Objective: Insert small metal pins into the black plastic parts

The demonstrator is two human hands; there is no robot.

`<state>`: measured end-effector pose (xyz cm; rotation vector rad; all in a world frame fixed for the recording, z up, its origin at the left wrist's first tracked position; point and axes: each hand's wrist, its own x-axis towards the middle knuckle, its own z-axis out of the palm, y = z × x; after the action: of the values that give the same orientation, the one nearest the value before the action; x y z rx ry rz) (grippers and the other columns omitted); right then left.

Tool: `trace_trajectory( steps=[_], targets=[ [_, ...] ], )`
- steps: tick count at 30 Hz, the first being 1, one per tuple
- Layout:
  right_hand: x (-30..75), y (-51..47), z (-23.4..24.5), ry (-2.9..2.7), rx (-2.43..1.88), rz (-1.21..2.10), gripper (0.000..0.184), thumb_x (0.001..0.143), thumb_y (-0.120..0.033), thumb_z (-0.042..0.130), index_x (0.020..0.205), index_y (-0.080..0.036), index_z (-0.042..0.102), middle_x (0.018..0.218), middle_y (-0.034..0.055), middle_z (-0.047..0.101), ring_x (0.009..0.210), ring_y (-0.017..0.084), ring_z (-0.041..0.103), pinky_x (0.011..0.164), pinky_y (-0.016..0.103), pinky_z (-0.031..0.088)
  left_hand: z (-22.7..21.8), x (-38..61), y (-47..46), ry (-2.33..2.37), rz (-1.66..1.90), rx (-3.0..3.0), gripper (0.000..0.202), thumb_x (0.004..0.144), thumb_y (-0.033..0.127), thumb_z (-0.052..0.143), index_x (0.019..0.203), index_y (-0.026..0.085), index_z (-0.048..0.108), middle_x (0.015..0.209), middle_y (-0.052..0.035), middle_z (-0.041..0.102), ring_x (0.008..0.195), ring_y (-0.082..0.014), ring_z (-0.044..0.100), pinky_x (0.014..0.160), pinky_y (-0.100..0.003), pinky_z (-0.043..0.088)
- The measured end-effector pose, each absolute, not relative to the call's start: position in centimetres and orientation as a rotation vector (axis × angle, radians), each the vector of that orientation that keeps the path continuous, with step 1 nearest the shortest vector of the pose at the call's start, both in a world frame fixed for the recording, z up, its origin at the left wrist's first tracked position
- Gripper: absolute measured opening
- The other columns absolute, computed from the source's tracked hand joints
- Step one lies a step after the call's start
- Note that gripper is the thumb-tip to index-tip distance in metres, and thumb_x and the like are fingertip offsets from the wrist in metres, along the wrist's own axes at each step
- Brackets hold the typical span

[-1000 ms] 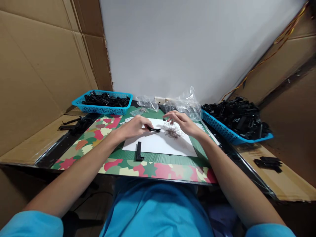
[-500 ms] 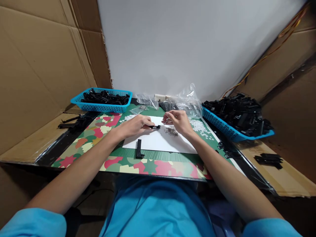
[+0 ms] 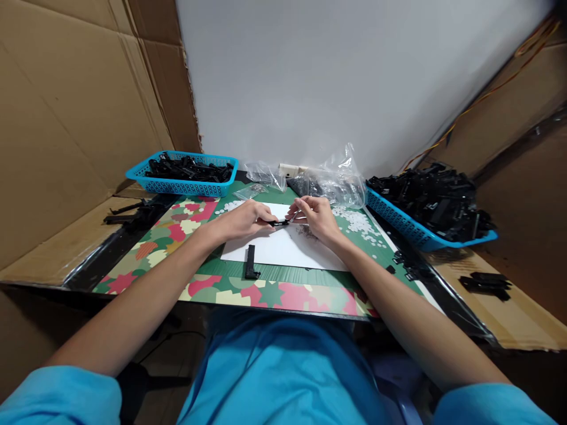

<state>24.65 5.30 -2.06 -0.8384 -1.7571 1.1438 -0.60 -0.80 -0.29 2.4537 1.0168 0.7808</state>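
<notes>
My left hand [image 3: 243,220] is closed on a small black plastic part [image 3: 279,222], holding it low over a white sheet of paper [image 3: 283,249]. My right hand [image 3: 315,217] pinches something too small to make out, right at the end of that part. A little heap of tiny dark metal bits [image 3: 306,231] lies on the paper just under my right hand. Another black part [image 3: 251,262] lies at the paper's near edge, untouched.
A blue basket [image 3: 177,184] of black parts stands at the back left, a second blue basket [image 3: 398,221] heaped with black parts at the right. Clear plastic bags [image 3: 330,182] sit against the wall. Small white discs [image 3: 359,222] are scattered on the patterned mat [image 3: 168,248]. Cardboard walls flank both sides.
My right hand left the heap of metal bits, closed into a pinch and came to the end of the black part. The left hand kept its hold on the part.
</notes>
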Motion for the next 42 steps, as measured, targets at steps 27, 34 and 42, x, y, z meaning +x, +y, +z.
trace_trajectory(
  steps=[27,34,42],
  targets=[
    [23.6,4.8,-3.7,-1.764,-0.867,0.981,0.048,0.097,-0.063,0.068,0.085,-0.018,0.078,0.098,0.0147,0.084,0.085,0.026,0.079,0.082,0.041,0.066,-0.7,-0.3,-1.1,1.088,0.923,2.271,0.016,0.088,0.036,0.079,0.093,0.022,0.086,0.089,-0.0071,0.082,0.081,-0.0221,0.074,0.073,-0.033,0.055],
    [23.8,5.1,-2.3,-1.823,-0.871,0.837,0.051,0.102,-0.064,0.060,0.082,-0.020,0.075,0.092,0.0135,0.082,0.081,0.024,0.076,0.078,0.037,0.061,-0.6,-0.4,-0.7,1.098,0.905,2.338,0.020,0.091,0.036,0.076,0.102,0.023,0.088,0.101,-0.0104,0.084,0.086,-0.0226,0.077,0.074,-0.032,0.058],
    [26.8,4.6,0.4,-2.269,-0.640,0.301,0.041,0.117,-0.042,0.036,0.130,-0.026,0.071,0.113,0.0108,0.069,0.093,0.023,0.066,0.089,0.040,0.055,0.0,0.8,-1.2,1.124,1.289,2.126,0.035,0.091,0.047,0.081,0.112,0.019,0.086,0.115,-0.0124,0.084,0.104,-0.0272,0.079,0.089,-0.037,0.064]
  ],
)
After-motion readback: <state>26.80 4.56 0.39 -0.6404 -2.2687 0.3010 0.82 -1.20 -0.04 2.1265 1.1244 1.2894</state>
